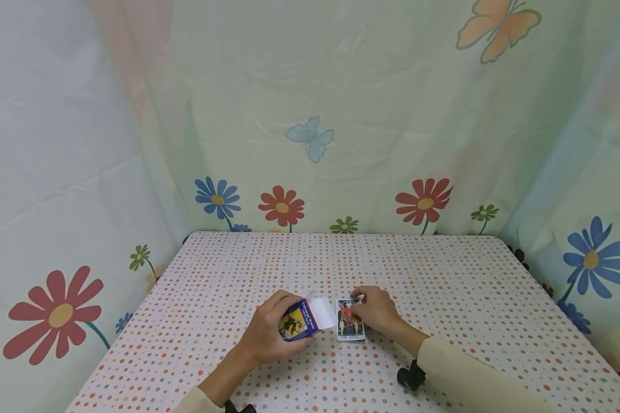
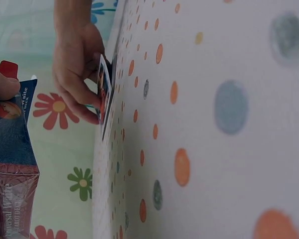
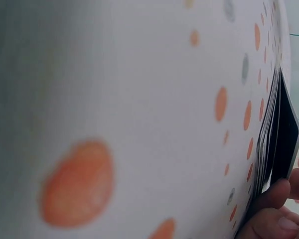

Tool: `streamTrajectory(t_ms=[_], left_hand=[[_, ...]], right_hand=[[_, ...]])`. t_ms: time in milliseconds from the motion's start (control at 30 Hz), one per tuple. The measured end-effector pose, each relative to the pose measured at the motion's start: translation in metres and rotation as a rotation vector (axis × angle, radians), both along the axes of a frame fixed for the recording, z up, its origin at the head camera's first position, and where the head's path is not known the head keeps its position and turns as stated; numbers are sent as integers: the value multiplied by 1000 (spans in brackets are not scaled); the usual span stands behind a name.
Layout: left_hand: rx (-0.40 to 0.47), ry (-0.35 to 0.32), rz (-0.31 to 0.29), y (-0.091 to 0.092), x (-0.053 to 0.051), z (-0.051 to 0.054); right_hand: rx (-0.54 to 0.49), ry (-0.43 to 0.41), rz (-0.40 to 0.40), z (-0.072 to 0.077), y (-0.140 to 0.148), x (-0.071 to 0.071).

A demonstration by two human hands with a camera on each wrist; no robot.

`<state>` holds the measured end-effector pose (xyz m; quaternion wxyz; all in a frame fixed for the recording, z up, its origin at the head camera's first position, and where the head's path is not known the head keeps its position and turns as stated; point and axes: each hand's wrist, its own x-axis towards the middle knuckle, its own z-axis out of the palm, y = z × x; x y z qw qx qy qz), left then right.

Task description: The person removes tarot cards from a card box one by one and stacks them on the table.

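My left hand [image 1: 268,328] grips a blue and yellow tarot card box [image 1: 297,322] above the table, its white flap [image 1: 324,312] standing open toward the right. Just right of the box lies a stack of tarot cards [image 1: 348,328], the top one face up with a red figure. My right hand [image 1: 377,308] pinches the stack's right side. Seen from the right wrist, the upper card [image 3: 288,132] tilts up from the cards beneath, with fingertips [image 3: 271,196] at its near edge. In the left wrist view, the box [image 2: 12,134] shows its printed side, and part of the left hand is cut off.
A white tablecloth [image 1: 310,264] with coloured dots covers the table. Curtains printed with flowers and butterflies [image 1: 310,137] hang behind and on both sides. Black wrist mounts [image 1: 411,377] sit at the sleeves.
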<state>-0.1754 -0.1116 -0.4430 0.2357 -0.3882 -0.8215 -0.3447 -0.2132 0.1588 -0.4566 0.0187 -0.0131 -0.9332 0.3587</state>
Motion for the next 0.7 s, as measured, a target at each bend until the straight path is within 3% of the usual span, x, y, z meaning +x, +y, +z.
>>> streamTrajectory(t_ms=[300, 700], left_hand=[[-11, -35, 22, -1, 2, 1], [-4, -34, 18, -1, 2, 0]], right_hand=[[49, -3, 4, 0, 0, 0], [72, -13, 4, 0, 1, 0]])
